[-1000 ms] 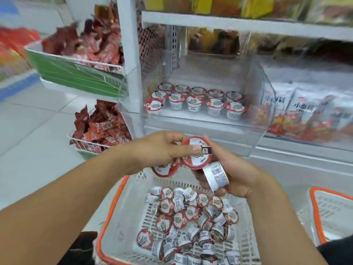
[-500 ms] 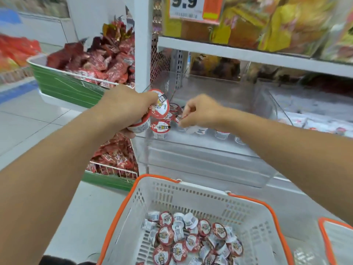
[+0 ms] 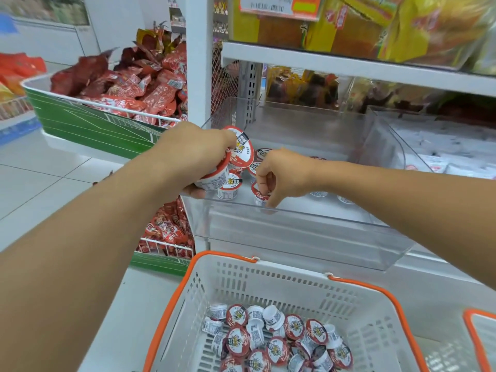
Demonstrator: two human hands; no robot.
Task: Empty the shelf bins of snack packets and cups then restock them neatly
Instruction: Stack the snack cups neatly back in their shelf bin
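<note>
Right hand [image 3: 279,175] lower than before, fingers pinching a red-lidded cup [image 3: 259,196] onto clear bin [image 3: 308,237] floor; left hand [image 3: 200,154] still gripping two cups [image 3: 228,167]. Basket [image 3: 268,277] below.

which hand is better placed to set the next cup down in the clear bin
Right. The right hand is already down at the clear bin's front row pinching a cup, while the left hand hangs higher clutching several spare cups.

No wording or number can be made out. The price tag [image 3: 279,5] at twelve o'clock shows only a blurred barcode; the red cup lids [image 3: 241,154] near centre carry unreadable print and small codes.
</note>
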